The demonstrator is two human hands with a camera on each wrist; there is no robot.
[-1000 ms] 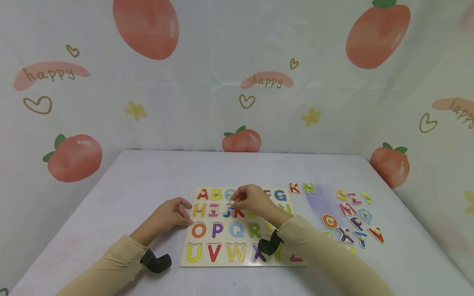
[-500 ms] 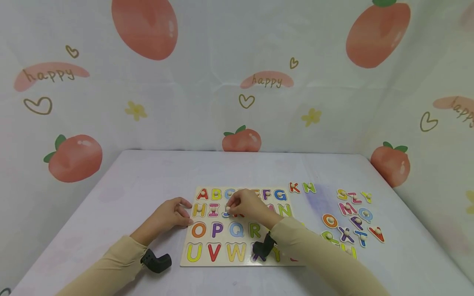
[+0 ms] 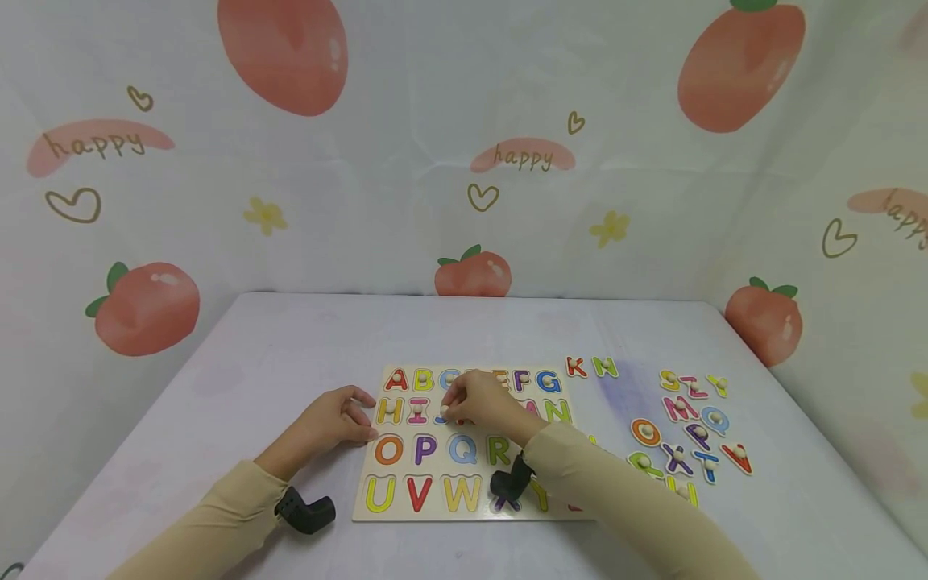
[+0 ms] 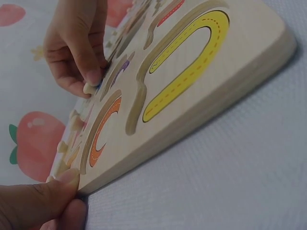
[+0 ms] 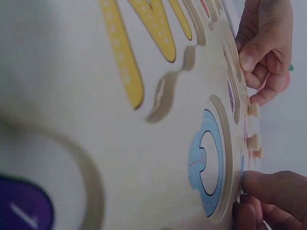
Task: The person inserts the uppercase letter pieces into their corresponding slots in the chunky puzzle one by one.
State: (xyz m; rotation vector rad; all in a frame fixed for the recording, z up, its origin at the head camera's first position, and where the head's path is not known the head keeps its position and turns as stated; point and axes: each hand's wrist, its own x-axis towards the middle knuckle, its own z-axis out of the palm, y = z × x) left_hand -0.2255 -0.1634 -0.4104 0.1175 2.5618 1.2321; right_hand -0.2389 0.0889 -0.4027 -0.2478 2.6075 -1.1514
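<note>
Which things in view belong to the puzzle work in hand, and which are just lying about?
In the job, by the look of it:
- letter board
- knobbed piece, pinched by the right hand
- left hand, touching the board's edge
- loose letter pieces to the board's right

Only surroundings:
- white table
- fruit-print backdrop
- black wrist devices

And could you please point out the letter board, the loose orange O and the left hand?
Letter board (image 5: 144, 158): right wrist view, on its bare wood.
Loose orange O (image 3: 647, 432): head view, on its knob.
Left hand (image 3: 333, 417): head view, mid-hand.
</note>
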